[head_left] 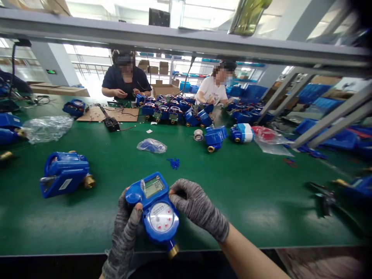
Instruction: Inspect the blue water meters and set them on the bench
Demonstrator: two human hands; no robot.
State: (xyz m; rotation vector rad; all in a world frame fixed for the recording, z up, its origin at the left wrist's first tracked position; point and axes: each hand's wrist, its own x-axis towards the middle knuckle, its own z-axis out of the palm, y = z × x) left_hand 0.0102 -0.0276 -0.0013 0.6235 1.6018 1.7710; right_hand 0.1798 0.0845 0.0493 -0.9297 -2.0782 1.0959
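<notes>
A blue water meter (pixel 158 231) with a round red-and-white dial, a small digital display and a brass end is held near the table's front edge. My left hand (pixel 123 226), in a grey fingerless glove, grips its left side with the thumb on top. At the right side of the display housing, the fingertips of my right hand (pixel 193 201) are pinched together against the blue casing. Whatever is between them is hidden. Beyond the meter lie a small pile of tiny blue parts (pixel 174 163) and a clear bag of blue pieces (pixel 151 145).
Another water meter (pixel 65 174) lies on its side at left on the green table (pixel 116 155). A solder spool (pixel 198 135) and more meters (pixel 215 137) sit farther back. At right is a dark tool (pixel 327 199). Two people work across the table below an overhead shelf (pixel 174 38).
</notes>
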